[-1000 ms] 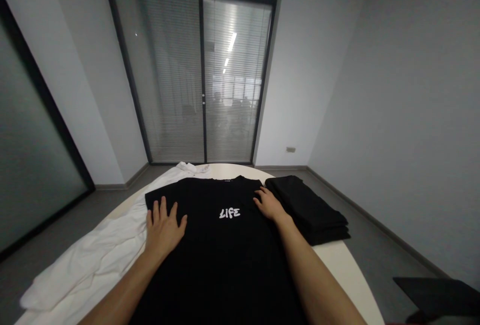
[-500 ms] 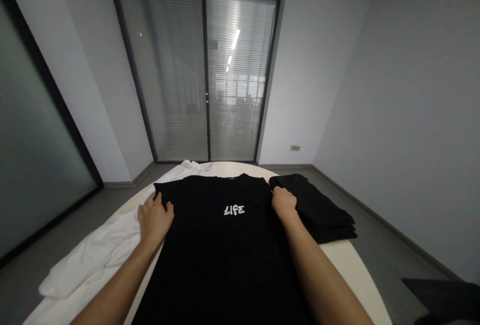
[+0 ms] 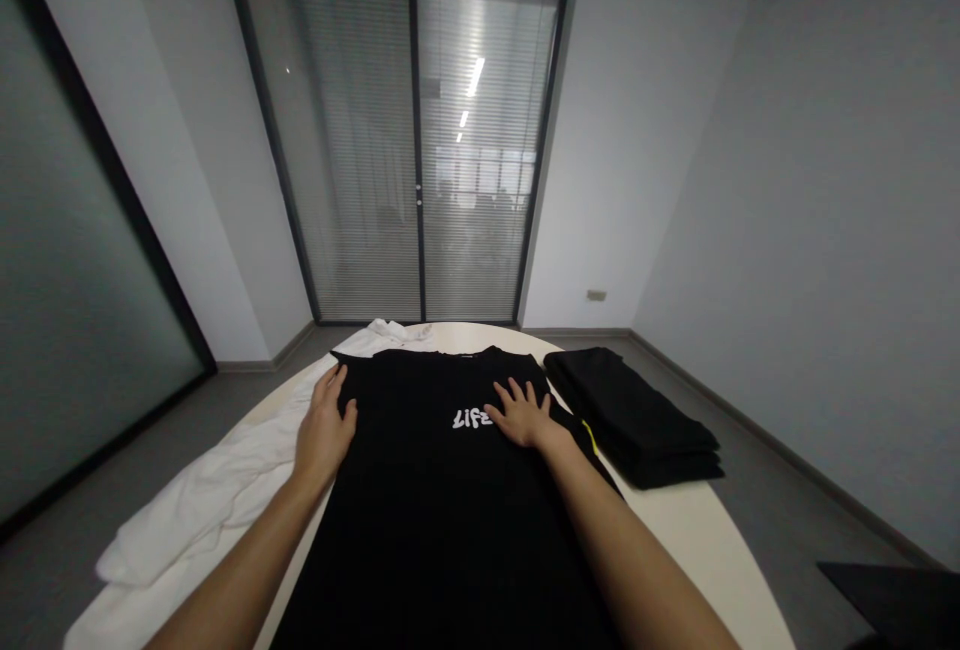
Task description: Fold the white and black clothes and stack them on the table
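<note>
A black T-shirt [image 3: 442, 510] with white lettering lies spread on the table, its collar toward the far edge. My left hand [image 3: 326, 427] rests at its left sleeve edge, thumb and fingers apart. On the right part of the chest, my right hand [image 3: 523, 413] lies flat with its fingers spread, covering the end of the lettering. A bit of yellow [image 3: 591, 436] shows along the shirt's right edge.
White garments [image 3: 202, 490] lie crumpled along the table's left side. To the right is a stack of folded black cloth [image 3: 637, 415]. The pale round table [image 3: 701, 540] curves behind and beside them. A dark object [image 3: 900, 595] stands at lower right.
My right hand has let go of the shirt's right edge and moved left onto the chest, fingers now spread. My left hand has shifted slightly right, and the left sleeve is drawn in.
</note>
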A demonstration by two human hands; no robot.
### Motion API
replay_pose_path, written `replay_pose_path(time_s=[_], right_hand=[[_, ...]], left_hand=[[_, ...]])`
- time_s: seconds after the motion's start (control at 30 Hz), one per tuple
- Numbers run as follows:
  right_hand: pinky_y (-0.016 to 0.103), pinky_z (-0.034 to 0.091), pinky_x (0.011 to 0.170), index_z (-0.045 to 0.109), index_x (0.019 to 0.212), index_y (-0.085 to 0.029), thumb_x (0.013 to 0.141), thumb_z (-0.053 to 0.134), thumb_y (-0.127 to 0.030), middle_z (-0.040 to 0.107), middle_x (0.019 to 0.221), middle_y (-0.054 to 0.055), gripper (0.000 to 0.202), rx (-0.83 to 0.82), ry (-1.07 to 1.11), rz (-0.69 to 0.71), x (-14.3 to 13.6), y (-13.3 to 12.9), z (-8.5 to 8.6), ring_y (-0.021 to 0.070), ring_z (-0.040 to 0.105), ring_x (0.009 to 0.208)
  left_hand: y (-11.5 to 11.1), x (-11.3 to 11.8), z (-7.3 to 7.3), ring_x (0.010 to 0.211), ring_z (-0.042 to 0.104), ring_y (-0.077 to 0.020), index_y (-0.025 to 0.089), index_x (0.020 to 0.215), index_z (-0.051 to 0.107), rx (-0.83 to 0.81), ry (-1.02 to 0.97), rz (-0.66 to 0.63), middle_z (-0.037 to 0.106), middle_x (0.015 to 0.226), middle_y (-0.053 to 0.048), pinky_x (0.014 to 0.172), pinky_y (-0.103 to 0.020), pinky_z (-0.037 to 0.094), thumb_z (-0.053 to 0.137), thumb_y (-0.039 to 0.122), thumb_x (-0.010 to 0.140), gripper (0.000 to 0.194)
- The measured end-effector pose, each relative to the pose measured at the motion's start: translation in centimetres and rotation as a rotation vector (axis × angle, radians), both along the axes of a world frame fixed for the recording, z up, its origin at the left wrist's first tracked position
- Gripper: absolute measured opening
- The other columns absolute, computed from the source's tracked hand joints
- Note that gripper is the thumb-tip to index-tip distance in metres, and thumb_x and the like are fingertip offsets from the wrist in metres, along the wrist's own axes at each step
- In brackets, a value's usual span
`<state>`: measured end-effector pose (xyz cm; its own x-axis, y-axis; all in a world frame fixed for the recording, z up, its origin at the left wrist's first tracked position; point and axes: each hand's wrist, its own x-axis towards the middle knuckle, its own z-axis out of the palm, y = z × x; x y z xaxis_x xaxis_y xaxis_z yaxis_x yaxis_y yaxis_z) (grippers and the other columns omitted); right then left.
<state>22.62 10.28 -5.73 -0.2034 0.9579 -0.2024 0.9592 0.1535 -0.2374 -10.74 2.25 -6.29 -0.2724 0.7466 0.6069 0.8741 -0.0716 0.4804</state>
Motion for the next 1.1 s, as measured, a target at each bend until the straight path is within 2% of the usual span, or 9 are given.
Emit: replay_pose_path(time_s=[0.13, 0.27, 0.4, 0.47, 0.6, 0.7, 0.83, 0.93, 1.1], right_hand=[[0.068, 0.001, 0.114, 0.017, 0.158, -0.033, 0.094, 0.023, -0.072, 0.003, 0.167, 0.005, 0.075, 0.012, 0.003, 0.009, 0.0, 0.0, -0.1, 0.0403, -0.004, 0.151], [0.067, 0.000, 0.114, 0.017, 0.158, -0.033, 0.094, 0.023, -0.071, 0.003, 0.167, 0.005, 0.075, -0.002, 0.007, 0.005, 0.0, -0.2, 0.4, 0.0400, -0.004, 0.151], [0.067, 0.002, 0.114, 0.017, 0.158, -0.033, 0.095, 0.026, -0.070, 0.003, 0.167, 0.005, 0.074, -0.004, 0.005, 0.002, -0.1, -0.3, 0.6, 0.0391, -0.003, 0.151], [0.067, 0.002, 0.114, 0.017, 0.158, -0.033, 0.095, 0.025, -0.069, 0.003, 0.167, 0.005, 0.073, -0.005, 0.002, 0.003, -0.1, -0.3, 0.5, 0.0389, -0.003, 0.151], [0.067, 0.001, 0.114, 0.017, 0.158, -0.034, 0.094, 0.024, -0.071, 0.003, 0.167, 0.005, 0.074, -0.003, 0.012, 0.004, 0.1, -0.2, 0.3, 0.0395, -0.003, 0.151], [0.068, 0.000, 0.114, 0.018, 0.158, -0.033, 0.094, 0.024, -0.072, 0.003, 0.167, 0.005, 0.076, 0.007, 0.022, 0.006, 0.1, -0.1, 0.1, 0.0404, -0.004, 0.151], [0.068, -0.001, 0.114, 0.019, 0.158, -0.032, 0.094, 0.025, -0.072, 0.004, 0.167, 0.004, 0.076, 0.014, 0.028, 0.008, 0.0, -0.2, 0.1, 0.0408, -0.004, 0.150], [0.067, 0.000, 0.114, 0.018, 0.158, -0.033, 0.094, 0.023, -0.072, 0.005, 0.167, 0.004, 0.075, 0.030, 0.026, 0.006, 0.1, -0.1, -0.2, 0.0397, -0.003, 0.151], [0.064, 0.001, 0.117, 0.019, 0.158, -0.034, 0.094, 0.018, -0.073, 0.011, 0.166, 0.002, 0.076, 0.091, 0.048, 0.001, 0.4, 0.5, -1.0, 0.0363, 0.002, 0.152]], left_hand=[[-0.5, 2.0, 0.0, 0.141, 0.041, -0.0229, 0.021, 0.151, 0.036, -0.047, 0.159, -0.162, 0.038, 0.156, -0.008, 0.117, -0.040, 0.038, 0.040, 0.015, 0.091, 0.061], [-0.8, 3.6, -0.5, 0.138, 0.046, -0.0218, 0.025, 0.148, 0.043, -0.182, 0.297, -0.321, 0.036, 0.159, -0.004, 0.113, -0.038, 0.043, 0.039, 0.008, 0.087, 0.063], [-1.1, 4.1, -0.9, 0.136, 0.049, -0.0199, 0.027, 0.145, 0.047, -0.296, 0.326, -0.452, 0.035, 0.159, -0.002, 0.113, -0.037, 0.042, 0.038, 0.010, 0.089, 0.059], [-1.4, 4.2, -0.8, 0.135, 0.048, -0.0203, 0.026, 0.144, 0.048, -0.303, 0.346, -0.472, 0.037, 0.158, -0.003, 0.113, -0.038, 0.042, 0.040, 0.013, 0.091, 0.055], [-2.0, 4.6, 0.1, 0.125, 0.055, -0.0256, 0.019, 0.128, 0.058, -0.302, 0.394, -0.338, 0.052, 0.142, -0.011, 0.108, -0.039, 0.044, 0.050, 0.025, 0.091, 0.039], [-2.4, 4.6, 0.9, 0.113, 0.060, -0.0267, 0.018, 0.113, 0.061, -0.354, 0.352, -0.196, 0.062, 0.122, -0.011, 0.099, -0.038, 0.048, 0.052, 0.035, 0.090, 0.030], [-2.5, 3.3, 1.9, 0.102, 0.064, -0.0252, 0.016, 0.110, 0.060, -0.459, 0.233, -0.039, 0.068, 0.108, -0.012, 0.089, -0.035, 0.048, 0.042, 0.023, 0.090, 0.028], [-2.5, 1.5, 2.0, 0.100, 0.066, -0.0234, 0.019, 0.104, 0.062, -0.606, 0.215, -0.044, 0.070, 0.105, -0.009, 0.083, -0.031, 0.047, 0.043, 0.014, 0.083, 0.029], [-2.7, -0.1, 2.0, 0.098, 0.067, -0.0232, 0.024, 0.101, 0.063, -0.700, 0.240, -0.062, 0.072, 0.101, -0.005, 0.077, -0.029, 0.046, 0.053, 0.026, 0.084, 0.020]])
